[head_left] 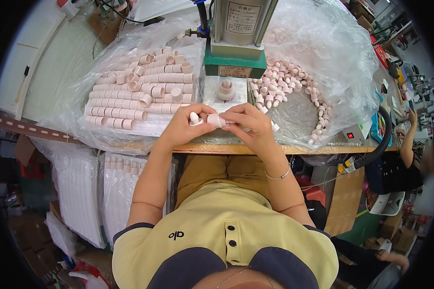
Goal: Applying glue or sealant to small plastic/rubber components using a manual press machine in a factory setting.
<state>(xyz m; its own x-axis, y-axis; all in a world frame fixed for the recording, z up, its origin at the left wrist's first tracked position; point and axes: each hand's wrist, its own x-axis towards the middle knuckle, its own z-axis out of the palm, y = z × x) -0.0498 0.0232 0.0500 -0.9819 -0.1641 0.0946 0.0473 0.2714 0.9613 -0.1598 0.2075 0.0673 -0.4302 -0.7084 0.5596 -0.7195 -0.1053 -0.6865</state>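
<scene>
The person wears a pale yellow short-sleeved shirt [197,219] with a broad navy collar [188,269], navy sleeve edging [135,227], dark round buttons [232,243] down the placket [232,251] and small dark lettering [176,235] on the chest. Mustard-brown trousers [200,174] show below. A slim metallic bracelet [278,177] rings the right wrist [276,166]; a fine chain [236,271] hangs at the neck.

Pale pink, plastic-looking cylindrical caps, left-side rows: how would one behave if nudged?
The pale pink cylindrical caps would probably roll if pushed sideways, since most lie on their round sides. Neighbours lined end to end would likely resist a lengthwise push. Visible open ends suggest hollow shells, so probably light.
</scene>
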